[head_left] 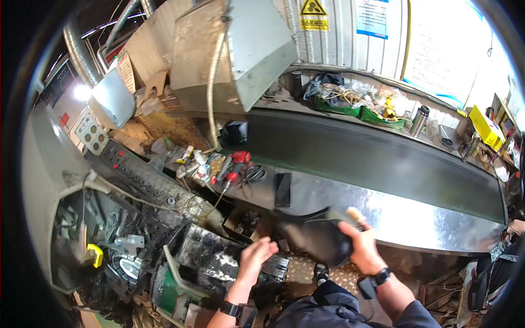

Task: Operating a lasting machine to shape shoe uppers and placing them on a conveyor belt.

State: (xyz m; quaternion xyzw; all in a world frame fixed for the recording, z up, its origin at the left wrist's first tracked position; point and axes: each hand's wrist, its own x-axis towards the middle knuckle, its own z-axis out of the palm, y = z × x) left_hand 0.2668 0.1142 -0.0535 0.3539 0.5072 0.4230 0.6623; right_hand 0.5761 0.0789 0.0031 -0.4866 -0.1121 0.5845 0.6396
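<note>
My right hand (pixel 358 246) is closed round one end of a black boot-like piece (pixel 317 238), which is smeared by motion and held above the floor in front of me. Beside that hand's fingers shows a light tan bit (pixel 355 214) whose kind I cannot make out. To the left of the dark piece, and apart from it, my left hand (pixel 256 261) hovers with loosely bent fingers and nothing visible in them. Just beyond the piece, a black phone (pixel 283 189) lies on the metal ledge (pixel 377 210).
A dark conveyor belt (pixel 372 147) runs behind the ledge. A red tool with a cord (pixel 238 161) lies among clutter at left, near a blackened machine (pixel 208 257). Green trays (pixel 336 106) and a flask (pixel 420 120) line the back shelf. Another person's hand (pixel 515 227) shows at far right.
</note>
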